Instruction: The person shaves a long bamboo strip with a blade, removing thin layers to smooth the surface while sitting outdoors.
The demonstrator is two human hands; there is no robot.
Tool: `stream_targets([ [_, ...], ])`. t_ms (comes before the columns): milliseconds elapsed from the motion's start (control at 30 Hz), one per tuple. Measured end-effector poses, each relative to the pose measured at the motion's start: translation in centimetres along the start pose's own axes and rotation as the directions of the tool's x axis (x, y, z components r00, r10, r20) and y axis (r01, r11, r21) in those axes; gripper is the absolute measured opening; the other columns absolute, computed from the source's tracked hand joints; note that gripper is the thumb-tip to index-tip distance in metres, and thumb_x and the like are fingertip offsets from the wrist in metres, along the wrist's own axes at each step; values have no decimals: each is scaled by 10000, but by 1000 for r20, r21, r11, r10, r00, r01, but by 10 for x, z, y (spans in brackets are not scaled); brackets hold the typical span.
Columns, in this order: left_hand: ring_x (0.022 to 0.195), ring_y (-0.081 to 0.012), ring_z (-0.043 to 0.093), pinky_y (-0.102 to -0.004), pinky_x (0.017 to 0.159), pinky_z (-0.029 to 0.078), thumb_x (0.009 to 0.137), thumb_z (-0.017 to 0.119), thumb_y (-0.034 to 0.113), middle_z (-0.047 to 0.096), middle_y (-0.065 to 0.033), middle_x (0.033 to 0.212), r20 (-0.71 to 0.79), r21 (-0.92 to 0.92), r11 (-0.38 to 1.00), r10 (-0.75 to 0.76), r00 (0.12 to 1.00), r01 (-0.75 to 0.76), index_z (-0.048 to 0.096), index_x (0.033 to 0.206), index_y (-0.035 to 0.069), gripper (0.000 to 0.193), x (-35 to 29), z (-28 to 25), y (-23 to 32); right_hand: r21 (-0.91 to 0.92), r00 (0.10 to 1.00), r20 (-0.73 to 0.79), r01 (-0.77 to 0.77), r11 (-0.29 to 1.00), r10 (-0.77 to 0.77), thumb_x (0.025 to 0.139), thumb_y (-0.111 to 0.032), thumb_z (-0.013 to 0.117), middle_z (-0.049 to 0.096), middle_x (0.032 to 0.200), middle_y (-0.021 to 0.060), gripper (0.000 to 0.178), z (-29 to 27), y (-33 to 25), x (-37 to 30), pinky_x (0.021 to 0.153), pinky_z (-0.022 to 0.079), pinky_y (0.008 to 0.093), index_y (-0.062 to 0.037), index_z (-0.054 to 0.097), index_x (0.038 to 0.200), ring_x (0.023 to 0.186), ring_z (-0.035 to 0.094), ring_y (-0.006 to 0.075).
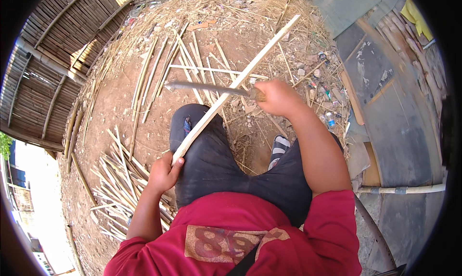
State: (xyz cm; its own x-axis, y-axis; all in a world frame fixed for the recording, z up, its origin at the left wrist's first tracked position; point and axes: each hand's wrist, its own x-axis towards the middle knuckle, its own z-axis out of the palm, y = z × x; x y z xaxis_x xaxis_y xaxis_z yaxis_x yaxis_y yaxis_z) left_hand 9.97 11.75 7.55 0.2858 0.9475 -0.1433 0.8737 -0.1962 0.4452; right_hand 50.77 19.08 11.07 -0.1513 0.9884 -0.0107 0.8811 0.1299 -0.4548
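My left hand (165, 172) is closed around the lower end of a long pale strip of split bamboo (208, 116), thumb on top. The strip slants up and to the right across my left thigh, its far end over the ground. In my right hand (277, 98) is the handle of a machete (204, 87), whose dark, slightly blurred blade points left. The blade crosses the strip near its middle; whether its edge bites into the bamboo, I cannot tell. My right fingers wrap the handle and partly hide it.
A heap of split bamboo strips (114, 189) lies at the left, and more loose strips (151, 76) are scattered ahead. Straw and rubble (301, 67) cover the ground beyond. Dark sheets (402, 131) lie on the right; a bamboo-slat wall (62, 21) stands at the far left.
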Motion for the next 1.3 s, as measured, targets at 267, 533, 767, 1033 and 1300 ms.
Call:
stream_targets([
  [267, 797, -512, 630, -553, 703, 478, 1017, 569, 468, 636, -281, 780, 13, 29, 1000, -12, 1000, 11, 544, 918, -4, 483, 0, -3, 8, 217, 965, -53, -241, 946, 258, 835, -279, 798, 733, 912, 186, 446, -7, 63, 11, 766, 541, 394, -32, 701, 1194, 795, 702, 281],
  [533, 797, -489, 635, -521, 707, 484, 1025, 554, 485, 637, -284, 793, -7, -5, 1000, 16, 1000, -17, 565, 930, -19, 513, -3, 2, -5, -146, 975, 121, 204, 968, -187, 841, -207, 736, 718, 929, 223, 346, 7, -20, -4, 806, 545, 464, -56, 708, 1151, 904, 701, 392],
  [767, 731, -306, 592, -442, 701, 475, 1048, 513, 521, 604, -222, 761, 113, -198, 980, 9, 994, 13, 585, 921, -47, 587, 7, -11, -5, 267, 952, -123, -242, 933, 282, 839, -249, 750, 708, 899, 221, 336, -4, 77, 17, 787, 545, 452, -40, 696, 1096, 862, 695, 385],
  [1033, 681, -345, 588, -458, 669, 469, 1034, 551, 502, 593, -224, 722, 20, -238, 971, 22, 1000, -16, 569, 888, -40, 561, -1, 5, -10, -126, 984, 101, 159, 979, -147, 816, -233, 725, 715, 919, 204, 264, 10, -15, -4, 825, 548, 493, -113, 703, 1050, 907, 695, 402],
  [1300, 706, -431, 617, -479, 661, 472, 1024, 574, 473, 605, -256, 728, 10, -100, 995, 23, 1000, -22, 569, 886, -28, 521, 1, -2, -1, 233, 924, -257, -226, 946, 284, 820, -248, 748, 715, 987, 207, 299, 2, 83, 20, 834, 546, 480, -64, 685, 1047, 939, 689, 407],
])
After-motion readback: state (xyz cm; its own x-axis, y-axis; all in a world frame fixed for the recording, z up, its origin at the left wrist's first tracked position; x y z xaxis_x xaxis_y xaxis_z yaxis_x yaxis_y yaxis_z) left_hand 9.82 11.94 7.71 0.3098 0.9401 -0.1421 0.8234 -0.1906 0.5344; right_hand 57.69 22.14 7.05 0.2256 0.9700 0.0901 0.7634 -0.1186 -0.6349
